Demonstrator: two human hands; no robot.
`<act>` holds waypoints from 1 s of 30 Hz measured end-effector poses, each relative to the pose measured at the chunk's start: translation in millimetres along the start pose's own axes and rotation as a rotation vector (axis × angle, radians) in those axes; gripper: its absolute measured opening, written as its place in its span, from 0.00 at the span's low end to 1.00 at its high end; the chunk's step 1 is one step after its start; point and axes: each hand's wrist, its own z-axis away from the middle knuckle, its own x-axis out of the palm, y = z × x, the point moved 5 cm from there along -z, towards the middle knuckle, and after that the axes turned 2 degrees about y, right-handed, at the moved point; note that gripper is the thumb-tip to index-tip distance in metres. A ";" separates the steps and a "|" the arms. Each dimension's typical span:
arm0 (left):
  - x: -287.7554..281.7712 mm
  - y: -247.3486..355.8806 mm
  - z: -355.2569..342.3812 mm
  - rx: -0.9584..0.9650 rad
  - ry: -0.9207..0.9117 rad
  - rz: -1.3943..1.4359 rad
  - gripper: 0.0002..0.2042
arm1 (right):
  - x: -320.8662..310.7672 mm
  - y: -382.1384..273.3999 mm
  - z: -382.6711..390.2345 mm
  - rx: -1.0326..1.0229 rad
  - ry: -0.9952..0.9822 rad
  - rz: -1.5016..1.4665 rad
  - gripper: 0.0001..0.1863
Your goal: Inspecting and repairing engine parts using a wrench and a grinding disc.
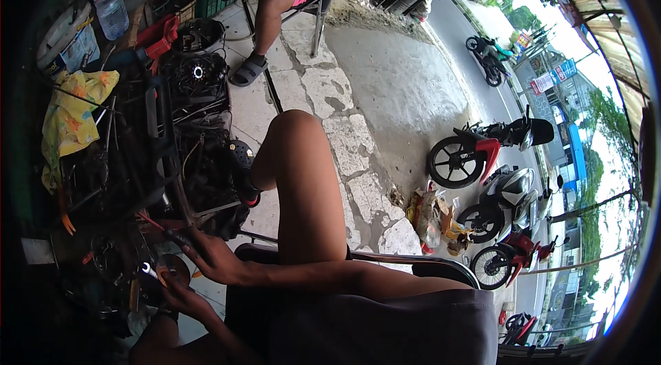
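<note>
Low at the left, my right hand (217, 258) is closed around a slender red tool (153, 222) that points up and left; its kind is unclear. Just below it, my left hand (184, 298) is closed at the end of a silver ring-ended wrench (148, 268). A round brownish part (177, 267) lies against the left hand's fingertips, partly hidden by them. Dark, greasy machine parts (107, 258) crowd the shadow beyond both hands.
A yellow cloth (79, 113), red tray (158, 36), plastic bottle (110, 0) and tangled black parts (196, 72) fill the left. Another person (275, 3) sits at the top. My bent knee (296, 131) rises mid-view. Parked motorcycles (458, 162) stand at the right, beside the road.
</note>
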 end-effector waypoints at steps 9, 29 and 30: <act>-13.7 5.5 -4.4 0.029 0.021 0.089 0.25 | 12.5 37.2 30.0 0.078 -0.290 0.271 0.18; -18.6 -1.6 2.7 -0.030 0.081 0.096 0.24 | 13.0 32.0 -6.6 0.173 0.035 0.013 0.17; -12.2 -1.9 4.0 -0.068 0.090 0.078 0.22 | 8.6 31.7 -5.7 0.167 0.074 0.031 0.17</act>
